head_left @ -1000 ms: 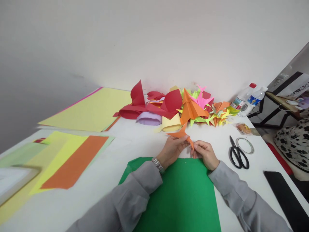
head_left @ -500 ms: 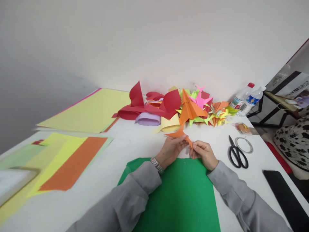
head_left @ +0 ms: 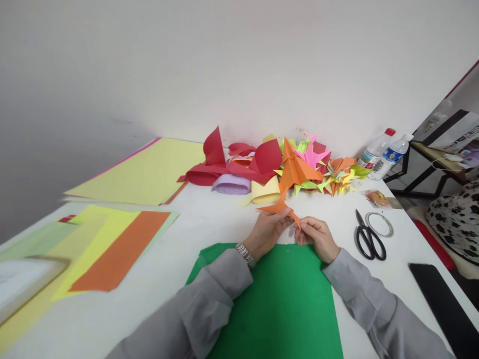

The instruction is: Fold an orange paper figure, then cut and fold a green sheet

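A small folded orange paper figure [head_left: 279, 206] with pointed tips is held just above the white table [head_left: 209, 224]. My left hand [head_left: 266, 232] pinches its middle from the left. My right hand [head_left: 317, 238] pinches its lower right tip. Both forearms are in grey sleeves and rest over a green paper sheet [head_left: 277, 304] at the near edge. A metal watch band [head_left: 245, 256] sits on my left wrist.
A pile of folded coloured paper figures [head_left: 284, 167] lies against the wall. Yellow sheets [head_left: 145, 172] and orange and yellow sheets [head_left: 108, 249] lie at left. Black scissors [head_left: 368, 237], a tape ring [head_left: 379, 224], two bottles [head_left: 383, 152] and a black phone [head_left: 443, 304] are at right.
Both hands keep their pinch on the orange figure, which shifts only slightly. The view has drifted a little.
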A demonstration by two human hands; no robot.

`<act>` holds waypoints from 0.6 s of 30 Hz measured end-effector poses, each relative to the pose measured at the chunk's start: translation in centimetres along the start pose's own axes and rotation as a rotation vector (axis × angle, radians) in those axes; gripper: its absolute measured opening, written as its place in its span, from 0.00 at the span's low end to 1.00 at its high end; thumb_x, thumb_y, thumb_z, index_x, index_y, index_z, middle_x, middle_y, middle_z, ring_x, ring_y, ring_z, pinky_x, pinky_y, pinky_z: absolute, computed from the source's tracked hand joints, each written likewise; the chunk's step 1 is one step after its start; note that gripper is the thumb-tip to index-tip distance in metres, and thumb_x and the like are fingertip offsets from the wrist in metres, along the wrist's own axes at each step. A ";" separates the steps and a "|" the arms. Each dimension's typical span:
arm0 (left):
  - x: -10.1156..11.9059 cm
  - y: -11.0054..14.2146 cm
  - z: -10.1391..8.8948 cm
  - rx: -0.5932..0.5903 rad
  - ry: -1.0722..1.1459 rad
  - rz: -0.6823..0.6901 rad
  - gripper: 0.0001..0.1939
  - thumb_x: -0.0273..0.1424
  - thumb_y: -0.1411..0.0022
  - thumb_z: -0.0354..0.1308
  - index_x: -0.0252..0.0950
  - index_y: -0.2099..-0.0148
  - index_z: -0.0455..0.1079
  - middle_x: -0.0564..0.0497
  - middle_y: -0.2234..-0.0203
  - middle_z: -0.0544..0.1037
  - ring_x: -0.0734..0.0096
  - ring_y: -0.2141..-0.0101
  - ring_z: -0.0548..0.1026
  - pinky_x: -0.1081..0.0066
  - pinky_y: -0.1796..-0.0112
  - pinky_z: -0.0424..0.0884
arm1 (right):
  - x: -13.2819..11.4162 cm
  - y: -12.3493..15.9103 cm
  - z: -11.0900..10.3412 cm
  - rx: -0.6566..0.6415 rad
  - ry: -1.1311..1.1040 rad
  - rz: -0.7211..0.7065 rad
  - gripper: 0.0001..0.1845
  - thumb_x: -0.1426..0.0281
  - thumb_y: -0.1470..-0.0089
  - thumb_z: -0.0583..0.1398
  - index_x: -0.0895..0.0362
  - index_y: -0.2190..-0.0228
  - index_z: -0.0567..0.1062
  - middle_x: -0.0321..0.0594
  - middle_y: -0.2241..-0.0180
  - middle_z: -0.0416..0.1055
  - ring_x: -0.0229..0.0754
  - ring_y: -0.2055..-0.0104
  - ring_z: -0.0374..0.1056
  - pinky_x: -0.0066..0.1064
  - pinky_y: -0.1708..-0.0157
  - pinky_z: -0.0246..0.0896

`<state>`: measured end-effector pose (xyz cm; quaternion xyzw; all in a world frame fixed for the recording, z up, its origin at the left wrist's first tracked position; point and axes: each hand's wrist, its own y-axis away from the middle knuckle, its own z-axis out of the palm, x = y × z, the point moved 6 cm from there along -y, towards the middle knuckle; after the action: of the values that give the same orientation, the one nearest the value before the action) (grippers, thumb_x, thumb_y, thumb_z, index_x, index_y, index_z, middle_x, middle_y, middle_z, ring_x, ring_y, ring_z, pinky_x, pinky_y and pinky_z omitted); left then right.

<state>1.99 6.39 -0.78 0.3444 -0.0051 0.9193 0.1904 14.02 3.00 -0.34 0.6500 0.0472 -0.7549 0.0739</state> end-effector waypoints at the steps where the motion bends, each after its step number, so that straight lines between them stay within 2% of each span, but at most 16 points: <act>1: 0.0 0.0 0.1 -0.001 0.000 0.001 0.08 0.26 0.54 0.71 0.29 0.73 0.75 0.48 0.75 0.78 0.71 0.71 0.76 0.70 0.63 0.71 | 0.0 0.0 0.0 -0.001 0.001 -0.002 0.18 0.53 0.53 0.65 0.57 0.75 0.76 0.35 0.79 0.74 0.32 0.82 0.64 0.24 0.81 0.57; 9: -0.1 -0.1 -0.1 0.017 0.008 0.018 0.09 0.26 0.54 0.71 0.29 0.74 0.74 0.48 0.75 0.78 0.71 0.71 0.76 0.69 0.62 0.71 | 0.2 -0.1 -0.1 -0.012 -0.010 -0.009 0.16 0.56 0.53 0.65 0.57 0.72 0.76 0.35 0.79 0.74 0.33 0.82 0.64 0.24 0.81 0.58; 18: -0.2 -0.1 -0.1 0.027 -0.028 -0.004 0.11 0.29 0.52 0.71 0.30 0.76 0.72 0.49 0.79 0.77 0.69 0.73 0.76 0.67 0.65 0.70 | 0.2 0.0 -0.2 -0.033 0.003 -0.019 0.13 0.59 0.53 0.66 0.56 0.71 0.76 0.35 0.78 0.75 0.33 0.81 0.65 0.25 0.80 0.58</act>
<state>2.10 6.38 -0.95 0.3600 0.0053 0.9139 0.1876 14.19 3.01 -0.53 0.6492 0.0660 -0.7538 0.0775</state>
